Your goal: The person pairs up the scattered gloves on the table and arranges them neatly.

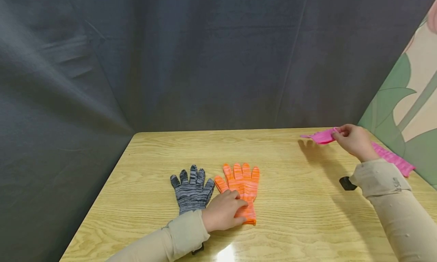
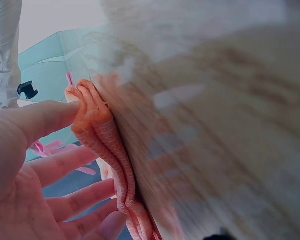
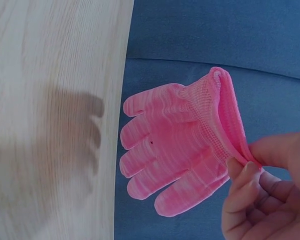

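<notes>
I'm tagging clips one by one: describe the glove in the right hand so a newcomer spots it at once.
Follow the wooden table to its far right end, by the dark curtain. There the right hand pinches a pink glove by its cuff. It is in the air, whereas the other pink item, the orange glove and the grey glove lie on the table.

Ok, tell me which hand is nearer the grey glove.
Left. The left hand is just beside the grey glove, at the orange glove; the right hand is far off to its right, holding a pink glove.
</notes>
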`<state>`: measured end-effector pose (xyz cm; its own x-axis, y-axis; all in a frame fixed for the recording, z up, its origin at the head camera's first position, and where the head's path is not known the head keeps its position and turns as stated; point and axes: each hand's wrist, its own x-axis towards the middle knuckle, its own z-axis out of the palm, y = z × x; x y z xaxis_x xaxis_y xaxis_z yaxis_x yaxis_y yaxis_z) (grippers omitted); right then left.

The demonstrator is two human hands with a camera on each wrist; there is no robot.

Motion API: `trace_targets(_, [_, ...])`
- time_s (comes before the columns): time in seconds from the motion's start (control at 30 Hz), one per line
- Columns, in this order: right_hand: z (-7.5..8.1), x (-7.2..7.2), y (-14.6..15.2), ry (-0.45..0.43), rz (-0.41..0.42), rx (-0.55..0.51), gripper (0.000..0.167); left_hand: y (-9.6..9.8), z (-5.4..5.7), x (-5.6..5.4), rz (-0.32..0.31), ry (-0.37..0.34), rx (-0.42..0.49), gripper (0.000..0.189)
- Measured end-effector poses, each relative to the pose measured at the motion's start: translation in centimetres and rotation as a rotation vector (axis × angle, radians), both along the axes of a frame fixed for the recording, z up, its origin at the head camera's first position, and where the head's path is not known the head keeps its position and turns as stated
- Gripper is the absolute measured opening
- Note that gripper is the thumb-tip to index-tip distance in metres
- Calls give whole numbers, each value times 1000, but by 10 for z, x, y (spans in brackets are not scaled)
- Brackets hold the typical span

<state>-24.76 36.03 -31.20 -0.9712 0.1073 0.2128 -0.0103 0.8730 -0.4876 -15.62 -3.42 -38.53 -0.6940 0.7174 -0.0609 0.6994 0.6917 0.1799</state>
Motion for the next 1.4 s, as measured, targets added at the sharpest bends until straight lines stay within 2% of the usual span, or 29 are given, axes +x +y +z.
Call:
trace_targets(0.7, [5, 7, -8, 90, 39, 18, 31, 0, -2, -4, -2, -15, 4, 39])
trace_targets(1.4, [12, 15, -22, 85, 63, 15, 31, 0, 1, -4, 0, -25, 14, 39])
